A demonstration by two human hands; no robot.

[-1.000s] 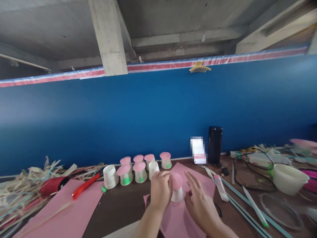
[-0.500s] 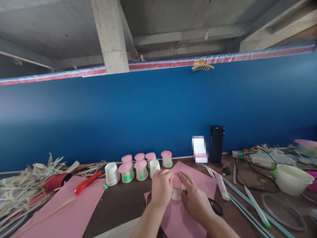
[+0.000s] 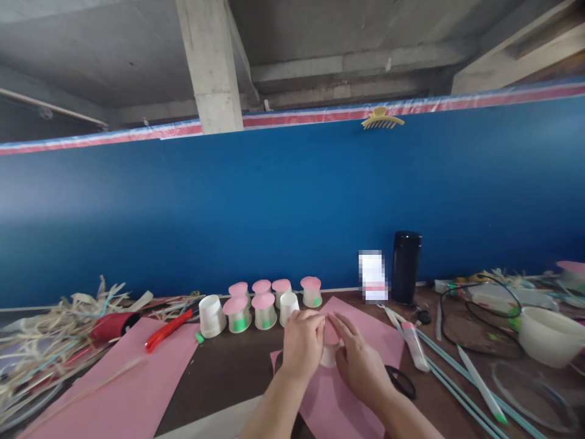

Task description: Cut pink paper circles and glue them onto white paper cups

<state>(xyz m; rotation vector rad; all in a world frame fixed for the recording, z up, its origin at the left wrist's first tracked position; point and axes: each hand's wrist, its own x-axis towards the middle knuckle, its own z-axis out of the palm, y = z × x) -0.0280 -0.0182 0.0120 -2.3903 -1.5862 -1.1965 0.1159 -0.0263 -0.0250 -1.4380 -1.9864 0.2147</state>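
In front of me a white paper cup stands upside down, with a pink paper disc on its upturned base. My left hand is closed, its fingers bent over the disc's left edge; the fingertips are partly hidden. Stretched fingers of my right hand lie flat along the disc's right side, and that hand's thumb is out of sight. Beneath the cup and both hands is a pink paper sheet.
Several disc-topped cups and bare white cups stand behind. Left lie a red-handled tool, another pink sheet and tangled strips. Right are a glue tube, black bottle, white pen and white bowl.
The view has shifted slightly, so things appear a little further right. Both hands stay at the disc-topped cup, with the right fingers slightly closer to the left hand.
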